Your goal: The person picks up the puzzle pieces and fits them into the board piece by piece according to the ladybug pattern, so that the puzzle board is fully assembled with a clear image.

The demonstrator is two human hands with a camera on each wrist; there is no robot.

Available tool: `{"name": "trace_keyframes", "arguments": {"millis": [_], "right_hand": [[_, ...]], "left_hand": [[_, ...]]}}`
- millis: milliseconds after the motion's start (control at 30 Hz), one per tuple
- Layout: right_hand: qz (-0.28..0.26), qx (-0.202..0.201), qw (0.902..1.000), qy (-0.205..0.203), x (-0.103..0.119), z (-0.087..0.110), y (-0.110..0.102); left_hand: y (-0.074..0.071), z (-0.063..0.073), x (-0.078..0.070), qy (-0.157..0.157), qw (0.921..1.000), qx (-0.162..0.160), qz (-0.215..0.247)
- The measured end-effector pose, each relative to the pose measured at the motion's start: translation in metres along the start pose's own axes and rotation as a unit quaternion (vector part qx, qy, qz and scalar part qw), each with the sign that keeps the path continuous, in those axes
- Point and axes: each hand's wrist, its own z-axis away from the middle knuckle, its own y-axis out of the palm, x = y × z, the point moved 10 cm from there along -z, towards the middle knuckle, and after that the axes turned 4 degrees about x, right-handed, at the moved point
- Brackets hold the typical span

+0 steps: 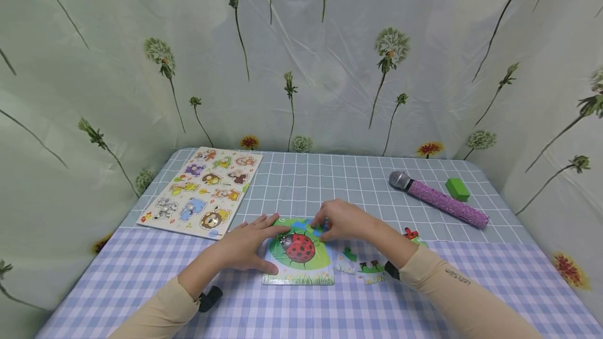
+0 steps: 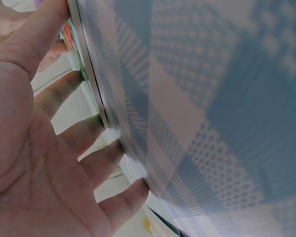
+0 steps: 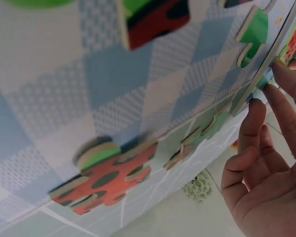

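A square jigsaw board (image 1: 306, 279) with a ladybug picture (image 1: 299, 248) lies on the checked cloth. My left hand (image 1: 247, 245) rests at its left side, fingers spread, thumb near the lower left corner. In the left wrist view its fingertips (image 2: 96, 123) meet the board's edge and the cloth. At the upper right corner my right hand (image 1: 346, 219) pinches a blue-and-green puzzle piece (image 1: 316, 230) between thumb and fingers. Part of that piece is hidden by the fingers. Loose puzzle pieces (image 1: 372, 271) lie right of the board; a red, black-spotted one (image 3: 108, 180) shows in the right wrist view.
An animal peg puzzle (image 1: 202, 192) lies at the back left. A purple glittery microphone (image 1: 443, 200) and a green block (image 1: 457, 189) are at the back right. Another red-and-green piece (image 1: 411, 233) lies beyond my right forearm. A flowered curtain (image 1: 330, 77) hangs behind the table.
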Motion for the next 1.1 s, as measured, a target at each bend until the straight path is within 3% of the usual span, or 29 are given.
{"name": "trace_keyframes", "arguments": {"millis": [1100], "right_hand": [[0.002, 0.004, 0.9994, -0.035, -0.0014, 0.0021, 0.0045]], "left_hand": [[-0.0007, 0.0005, 0.0010, 0.023, 0.9997, -0.013, 0.003]]}}
